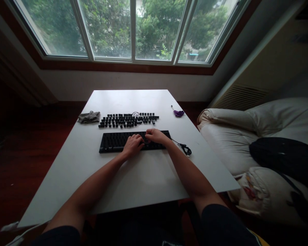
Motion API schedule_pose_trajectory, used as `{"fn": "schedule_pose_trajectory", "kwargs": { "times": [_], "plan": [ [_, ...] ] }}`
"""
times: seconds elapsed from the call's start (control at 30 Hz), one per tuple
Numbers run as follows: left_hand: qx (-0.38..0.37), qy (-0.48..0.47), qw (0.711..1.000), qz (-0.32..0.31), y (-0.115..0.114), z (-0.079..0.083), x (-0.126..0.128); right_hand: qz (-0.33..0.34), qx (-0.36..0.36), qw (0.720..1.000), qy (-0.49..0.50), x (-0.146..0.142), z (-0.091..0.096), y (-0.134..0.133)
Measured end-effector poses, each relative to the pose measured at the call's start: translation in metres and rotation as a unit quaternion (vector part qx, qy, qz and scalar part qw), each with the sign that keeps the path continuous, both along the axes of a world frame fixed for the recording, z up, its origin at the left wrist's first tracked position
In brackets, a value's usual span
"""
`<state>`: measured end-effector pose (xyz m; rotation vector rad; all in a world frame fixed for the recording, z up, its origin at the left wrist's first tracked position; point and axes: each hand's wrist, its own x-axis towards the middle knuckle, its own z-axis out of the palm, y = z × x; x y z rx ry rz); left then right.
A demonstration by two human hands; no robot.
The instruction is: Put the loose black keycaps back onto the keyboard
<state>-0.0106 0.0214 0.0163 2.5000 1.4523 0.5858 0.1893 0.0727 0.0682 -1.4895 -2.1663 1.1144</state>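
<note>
A black keyboard [113,140] lies on the white table, its surface partly covered by my hands. My left hand [132,145] rests on the middle of the keyboard with its fingers apart and slightly bent. Just to its right, my right hand [156,135] is closed in a pinch above the keys; whatever is between the fingertips is too small to make out. Behind the keyboard, many loose black keycaps [120,119] stand in rows. A thin wire loop [135,113] shows among the back rows. The keyboard's coiled cable [186,149] sits at its right.
A grey cloth [89,117] lies at the left edge of the white table [143,177]. Near the right edge are a purple cloth [179,113] and a small thin stick [172,107]. A pale sofa [220,143] with a dark bag [284,157] stands to the right.
</note>
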Motion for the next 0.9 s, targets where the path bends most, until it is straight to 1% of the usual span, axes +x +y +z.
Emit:
{"fn": "schedule_pose_trajectory", "kwargs": {
  "times": [0.07, 0.17, 0.3, 0.4, 0.5, 0.57, 0.77, 0.83, 0.9],
  "plan": [
    [0.002, 0.007, 1.0, 0.001, -0.002, 0.001, 0.0, -0.026, 0.011, 1.0, 0.006, -0.003, -0.005, -0.007],
    [0.008, 0.011, 1.0, 0.001, -0.004, 0.0, 0.001, -0.063, 0.046, 0.997, 0.008, -0.003, -0.012, -0.021],
    [0.02, 0.017, 1.0, 0.01, -0.005, -0.005, 0.004, -0.117, 0.121, 0.986, 0.003, -0.002, -0.021, -0.041],
    [0.026, 0.018, 0.999, 0.013, -0.005, -0.009, 0.005, -0.135, 0.139, 0.981, 0.001, -0.002, -0.026, -0.047],
    [0.031, -0.004, 0.999, 0.015, -0.005, -0.01, 0.005, -0.14, 0.121, 0.982, 0.042, 0.0, -0.03, -0.045],
    [0.028, -0.026, 0.999, 0.018, -0.005, -0.009, 0.004, -0.155, 0.109, 0.979, 0.08, 0.004, -0.032, -0.041],
    [0.039, -0.062, 0.997, 0.026, -0.007, -0.011, 0.004, -0.184, 0.106, 0.969, 0.129, 0.015, -0.04, -0.03],
    [0.04, -0.063, 0.997, 0.031, -0.008, -0.011, 0.005, -0.201, 0.129, 0.958, 0.16, 0.015, -0.044, -0.029],
    [0.042, -0.058, 0.997, 0.034, -0.01, -0.011, 0.005, -0.197, 0.187, 0.944, 0.186, 0.012, -0.045, -0.03]
  ]
}}
